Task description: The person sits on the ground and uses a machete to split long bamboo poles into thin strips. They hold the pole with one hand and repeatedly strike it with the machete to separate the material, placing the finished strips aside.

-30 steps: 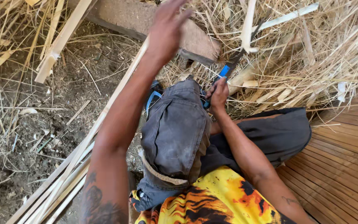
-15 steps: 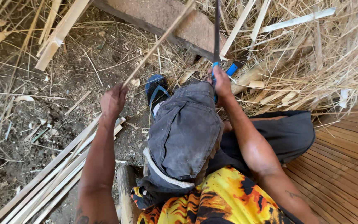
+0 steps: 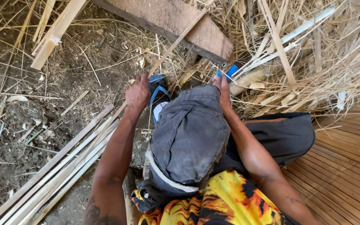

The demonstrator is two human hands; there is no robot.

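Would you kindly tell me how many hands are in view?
2. The left hand grips a long bamboo strip above the knee cloth. The right hand holds a blue-handled tool by the straw; its blade is hidden.

I am holding a long, thin bamboo strip, pale tan and flat; it is slanting up and away over the dirt toward the wooden plank, its near end lying closed in my left grip. A blue-handled tool is sitting in my right grip, only its bright blue handle showing above my knee.
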